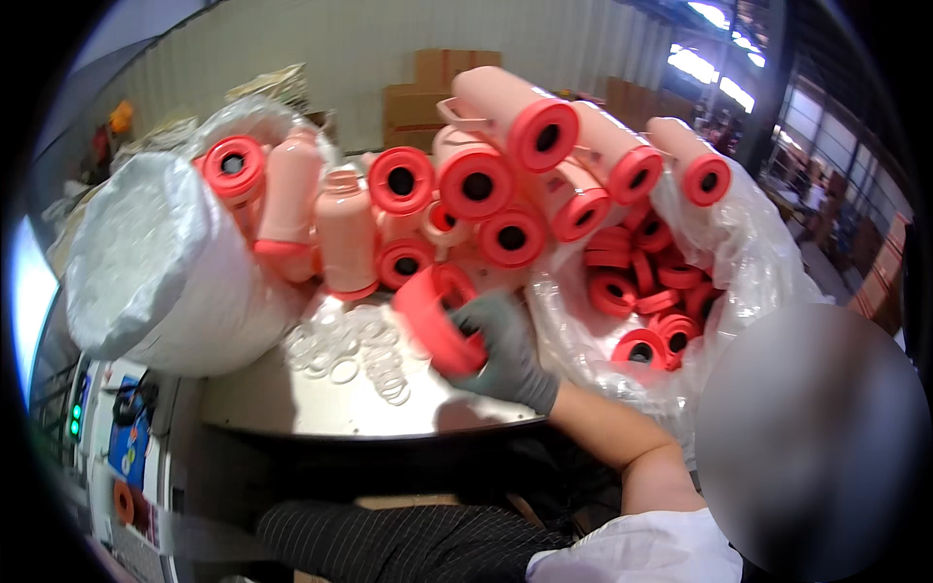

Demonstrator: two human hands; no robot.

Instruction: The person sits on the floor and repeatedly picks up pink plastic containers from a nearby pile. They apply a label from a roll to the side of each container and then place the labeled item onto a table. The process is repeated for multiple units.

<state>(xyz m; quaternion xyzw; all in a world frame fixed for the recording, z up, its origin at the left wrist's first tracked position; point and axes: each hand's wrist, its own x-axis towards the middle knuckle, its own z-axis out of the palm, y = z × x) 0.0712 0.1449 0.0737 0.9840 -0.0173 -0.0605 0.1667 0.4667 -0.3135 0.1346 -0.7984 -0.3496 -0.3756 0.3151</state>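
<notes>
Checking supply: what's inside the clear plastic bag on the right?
Red ring-shaped parts, heaped, some with black centres. They hide the bottom of the bag; anything buried can't be seen.

From the head, downward over nearby worktable (355, 418)

No text can be read (the mark on 1 pink bottle (558, 181) is too blurred).

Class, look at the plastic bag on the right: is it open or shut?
Open: the translucent plastic bag has its mouth spread wide, and round red parts show inside.
</notes>
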